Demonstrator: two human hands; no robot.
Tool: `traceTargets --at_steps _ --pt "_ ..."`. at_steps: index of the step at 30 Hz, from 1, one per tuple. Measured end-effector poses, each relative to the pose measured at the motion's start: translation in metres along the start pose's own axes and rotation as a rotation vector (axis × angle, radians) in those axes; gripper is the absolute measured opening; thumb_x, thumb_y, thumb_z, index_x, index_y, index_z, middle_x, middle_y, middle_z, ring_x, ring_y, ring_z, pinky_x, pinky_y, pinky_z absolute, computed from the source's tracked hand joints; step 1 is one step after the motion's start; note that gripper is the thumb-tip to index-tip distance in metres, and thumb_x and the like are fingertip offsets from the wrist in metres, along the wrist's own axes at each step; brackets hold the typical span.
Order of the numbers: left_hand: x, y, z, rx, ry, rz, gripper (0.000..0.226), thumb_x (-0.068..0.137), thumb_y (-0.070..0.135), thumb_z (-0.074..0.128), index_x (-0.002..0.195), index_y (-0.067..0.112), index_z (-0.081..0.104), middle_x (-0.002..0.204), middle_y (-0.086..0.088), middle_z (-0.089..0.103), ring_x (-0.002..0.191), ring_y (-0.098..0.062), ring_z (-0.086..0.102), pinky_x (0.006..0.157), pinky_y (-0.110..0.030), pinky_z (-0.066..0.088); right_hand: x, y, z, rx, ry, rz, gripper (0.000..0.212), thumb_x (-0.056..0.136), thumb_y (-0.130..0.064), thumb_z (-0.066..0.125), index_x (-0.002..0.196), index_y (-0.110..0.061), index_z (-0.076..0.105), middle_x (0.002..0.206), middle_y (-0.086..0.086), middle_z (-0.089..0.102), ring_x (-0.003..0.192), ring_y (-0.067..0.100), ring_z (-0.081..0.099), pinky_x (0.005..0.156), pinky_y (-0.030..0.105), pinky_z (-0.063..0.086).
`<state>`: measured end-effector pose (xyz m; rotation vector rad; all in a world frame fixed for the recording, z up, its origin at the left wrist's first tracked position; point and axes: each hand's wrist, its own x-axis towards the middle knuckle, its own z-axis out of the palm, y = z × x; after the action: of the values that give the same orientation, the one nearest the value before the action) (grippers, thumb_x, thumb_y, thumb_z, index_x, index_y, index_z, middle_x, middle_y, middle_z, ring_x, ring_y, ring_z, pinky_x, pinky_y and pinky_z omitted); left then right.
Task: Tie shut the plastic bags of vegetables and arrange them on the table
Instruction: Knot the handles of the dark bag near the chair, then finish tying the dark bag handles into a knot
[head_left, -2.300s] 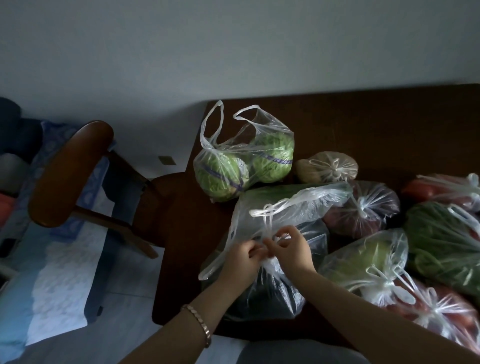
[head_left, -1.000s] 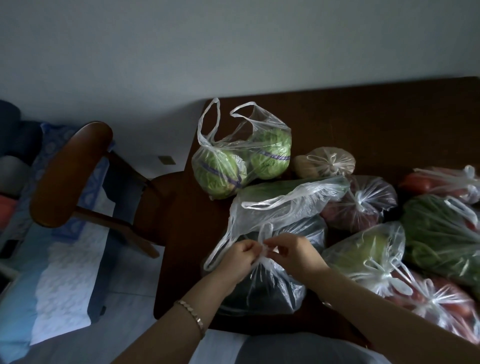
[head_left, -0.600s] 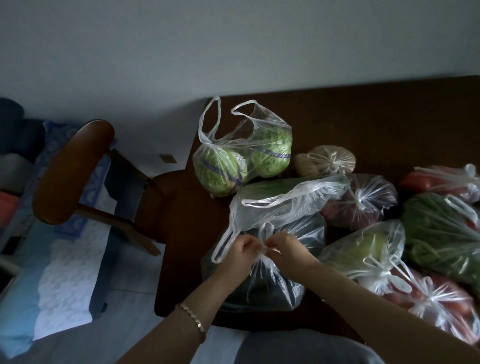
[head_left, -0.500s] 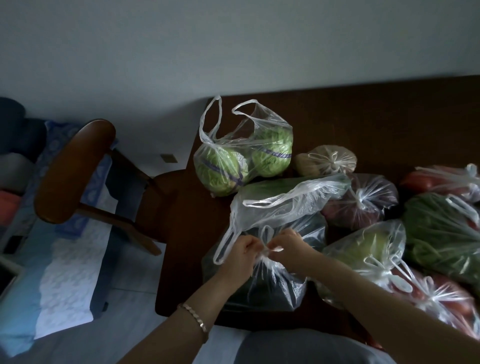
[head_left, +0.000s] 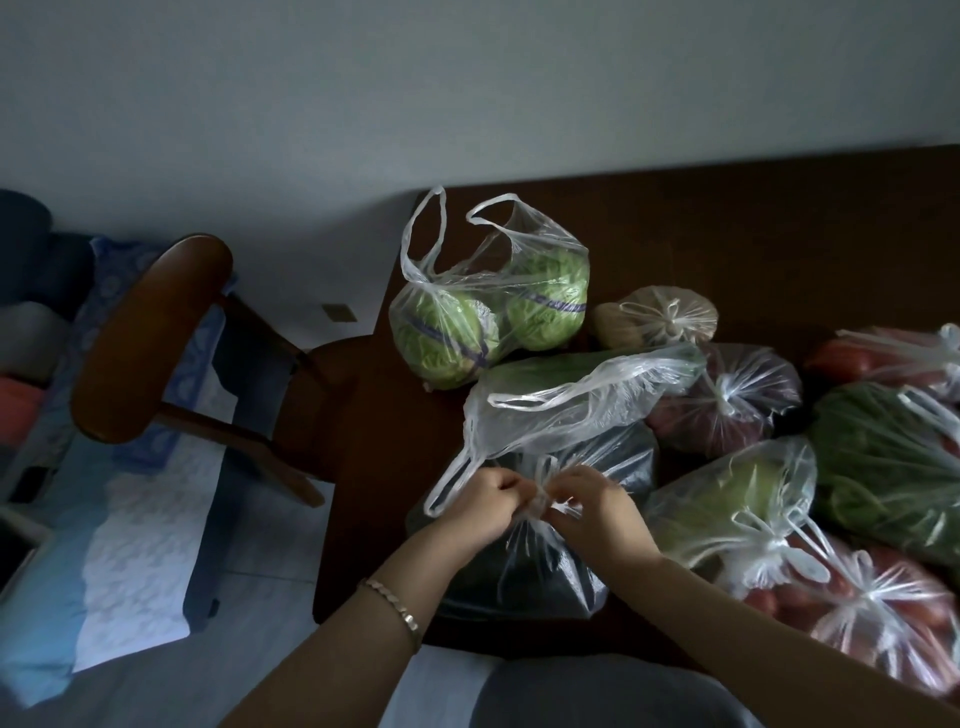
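1. Surface: dark brown wooden table (head_left: 753, 223), its far side against a pale grey wall (head_left: 467, 93).
2. Room, left: wooden chair (head_left: 150, 338) just beside the table's left edge; blue patterned bedding (head_left: 130, 545) beyond it.
3. Dark-contents bag (head_left: 524, 571): at the near left corner, close to both edges.
4. Left hand (head_left: 483, 506), with a bracelet (head_left: 395, 608) on the wrist, and right hand (head_left: 597, 512): each pinches a handle of the dark-contents bag, meeting at the knot.
5. Long green vegetable bag (head_left: 576, 395): untied, lying against the dark-contents bag's far side.
6. Cabbage bag (head_left: 488, 322): handles loose and upright, near the left edge.
7. Tied bags, packed close on the right: tan (head_left: 660, 317), purple-red (head_left: 727, 405), pale green (head_left: 737, 493), tomatoes (head_left: 883, 618), green beans (head_left: 893, 467).
8. Open room: uncovered wood between the bags and the wall.
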<state>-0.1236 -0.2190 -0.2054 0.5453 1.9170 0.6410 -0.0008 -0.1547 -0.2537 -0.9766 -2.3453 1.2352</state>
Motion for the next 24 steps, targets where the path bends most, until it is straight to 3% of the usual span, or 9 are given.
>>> traceTargets --at_steps 4,5,8,11,13,16,17,21,24 --pt "-0.001 -0.001 0.002 -0.076 -0.009 -0.090 0.018 0.094 0.022 0.049 0.102 0.012 0.062 0.078 0.004 0.061 0.066 -0.004 0.054 0.051 -0.011 0.041 -0.003 -0.003 -0.004 -0.197 0.089 -0.344 0.019 0.075 -0.027 0.059 0.094 -0.031 0.059 0.069 0.000 0.066 0.052 0.016 0.060 0.043 0.022 0.049" --pt "-0.001 -0.001 0.001 -0.109 -0.018 -0.107 0.018 0.094 0.020 0.049 0.101 0.010 0.063 0.080 0.001 0.062 0.067 -0.006 0.056 0.052 -0.012 0.043 -0.001 -0.001 -0.004 -0.280 0.083 -0.438 0.022 0.076 -0.024 0.057 0.096 -0.033 0.057 0.068 0.000 0.064 0.049 0.016 0.058 0.041 0.020 0.046" --pt "0.000 -0.003 -0.004 -0.159 -0.058 -0.118 0.013 0.091 0.017 0.054 0.092 0.010 0.065 0.090 -0.010 0.066 0.072 -0.013 0.057 0.070 -0.024 0.046 0.008 0.001 -0.009 -0.407 0.075 -0.607 0.024 0.074 -0.018 0.057 0.096 -0.028 0.056 0.070 0.001 0.059 0.054 0.017 0.056 0.045 0.023 0.046" --pt "0.001 -0.003 -0.004 -0.211 -0.012 -0.110 0.018 0.091 0.014 0.054 0.103 0.002 0.060 0.085 -0.009 0.062 0.061 -0.008 0.051 0.052 -0.016 0.040 0.015 -0.003 -0.013 -0.493 0.002 -0.691 0.019 0.072 -0.024 0.050 0.090 -0.024 0.056 0.073 -0.002 0.058 0.062 0.014 0.057 0.051 0.022 0.047" --pt "0.000 -0.004 -0.003 -0.227 0.019 -0.108 0.022 0.092 0.013 0.053 0.111 0.001 0.052 0.084 -0.002 0.058 0.069 -0.006 0.054 0.048 -0.013 0.043 0.016 -0.003 -0.015 -0.481 -0.086 -0.712 0.013 0.074 -0.027 0.047 0.084 -0.024 0.055 0.073 -0.005 0.060 0.060 0.012 0.058 0.048 0.019 0.046" --pt "0.000 -0.010 0.000 -0.175 0.061 -0.097 0.017 0.093 0.013 0.050 0.108 0.005 0.052 0.087 -0.001 0.058 0.072 -0.004 0.053 0.055 -0.013 0.046 0.008 0.003 -0.017 -0.385 -0.181 -0.657 0.015 0.076 -0.030 0.050 0.069 -0.022 0.061 0.072 -0.005 0.060 0.054 0.011 0.057 0.040 0.018 0.042" --pt "0.001 -0.012 0.001 -0.154 0.090 -0.094 0.014 0.093 0.013 0.051 0.104 0.006 0.055 0.093 -0.005 0.061 0.074 -0.006 0.055 0.063 -0.014 0.047 0.005 0.005 -0.018 -0.376 -0.193 -0.621 0.018 0.077 -0.033 0.050 0.068 -0.022 0.062 0.072 -0.005 0.060 0.053 0.011 0.056 0.040 0.017 0.041" --pt "0.009 -0.013 0.008 -0.171 0.186 -0.138 0.019 0.091 0.010 0.053 0.104 -0.003 0.058 0.111 -0.023 0.063 0.097 -0.030 0.060 0.095 -0.039 0.046 0.000 0.010 -0.016 -0.370 -0.243 -0.527 0.023 0.076 -0.037 0.049 0.068 -0.021 0.063 0.072 -0.005 0.059 0.053 0.011 0.056 0.041 0.016 0.039" --pt "0.013 -0.011 0.006 -0.117 0.190 -0.098 0.019 0.092 0.017 0.052 0.103 0.003 0.059 0.101 -0.015 0.063 0.086 -0.019 0.059 0.082 -0.031 0.051 0.005 0.007 -0.020 -0.306 -0.268 -0.382 0.026 0.075 -0.045 0.046 0.075 -0.022 0.061 0.078 -0.004 0.060 0.058 0.017 0.059 0.051 0.020 0.040"
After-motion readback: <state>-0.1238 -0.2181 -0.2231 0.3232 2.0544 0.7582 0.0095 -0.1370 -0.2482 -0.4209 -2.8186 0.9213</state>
